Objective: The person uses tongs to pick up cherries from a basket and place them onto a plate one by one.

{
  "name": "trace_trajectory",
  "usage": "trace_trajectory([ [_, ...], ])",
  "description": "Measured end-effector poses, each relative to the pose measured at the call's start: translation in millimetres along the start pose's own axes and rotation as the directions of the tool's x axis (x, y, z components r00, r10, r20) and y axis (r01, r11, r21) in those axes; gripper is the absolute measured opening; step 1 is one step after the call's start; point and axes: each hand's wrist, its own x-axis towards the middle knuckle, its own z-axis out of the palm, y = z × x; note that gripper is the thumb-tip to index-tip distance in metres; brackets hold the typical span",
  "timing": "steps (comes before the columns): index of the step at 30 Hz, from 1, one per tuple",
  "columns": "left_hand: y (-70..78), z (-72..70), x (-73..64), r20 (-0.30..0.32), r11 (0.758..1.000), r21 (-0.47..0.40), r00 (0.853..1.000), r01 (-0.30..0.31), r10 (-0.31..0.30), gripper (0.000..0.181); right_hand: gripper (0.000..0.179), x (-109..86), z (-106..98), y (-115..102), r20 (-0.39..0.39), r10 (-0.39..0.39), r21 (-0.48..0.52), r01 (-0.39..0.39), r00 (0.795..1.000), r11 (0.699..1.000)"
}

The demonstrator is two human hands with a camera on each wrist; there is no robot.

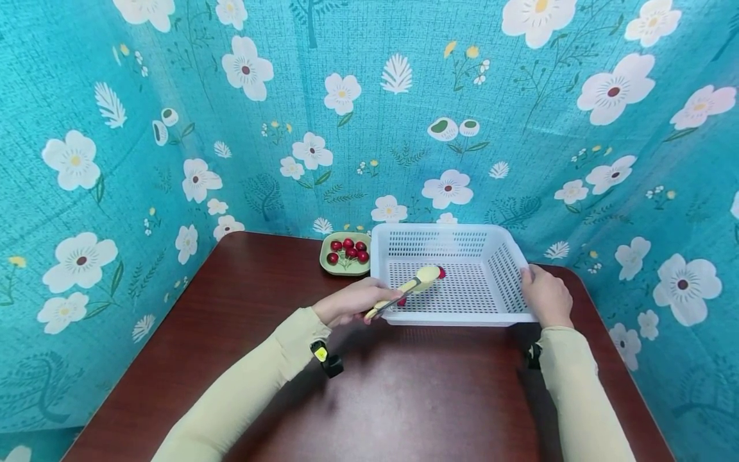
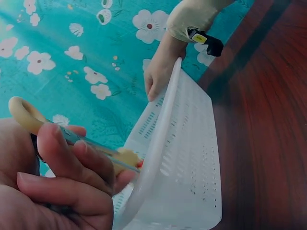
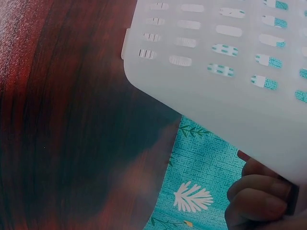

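Note:
In the head view my left hand [image 1: 356, 298] holds a pair of tongs [image 1: 426, 276] with cream tips and metal arms, reaching over the near-left rim of a white perforated basket [image 1: 487, 317]. Beside the tong tips, inside the basket, shows a red cherry [image 1: 441, 273]; another red piece [image 1: 402, 301] lies partly hidden under the tongs. Whether the tips pinch a cherry cannot be told. My right hand [image 1: 548, 296] grips the basket's right rim, its fingers [image 3: 259, 191] curled against the outer wall. The left wrist view shows the tongs' looped cream end [image 2: 26, 115] above my left fingers.
A small green dish [image 1: 330, 273] with several stemmed cherries [image 1: 350, 253] stands left of the basket. The dark red-brown table [image 1: 427, 391] ends at the back against a blue floral cloth [image 1: 346, 141].

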Motion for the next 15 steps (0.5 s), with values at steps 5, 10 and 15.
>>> trace_trajectory([
  [5, -0.7, -2.4, -7.4, -0.029, 0.999, -0.046, 1.0, -0.013, 0.012, 0.035, 0.054, -1.5, -1, 0, -0.017, -0.01, 0.0, 0.01, 1.0, 1.0],
  [10, -3.0, -4.5, -14.1, -0.057, 0.995, -0.095, 0.998, -0.029, 0.024, 0.034, 0.051, -1.4, 0, 1, -0.021, -0.024, -0.005, 0.023, 0.999, 1.0],
  [15, -1.0, -8.4, -21.2, -0.093, 0.995, -0.089, 0.995, -0.049, 0.04, 0.035, 0.051, -1.0, -1, 0, -0.018, -0.026, -0.003, 0.026, 1.0, 1.0],
])
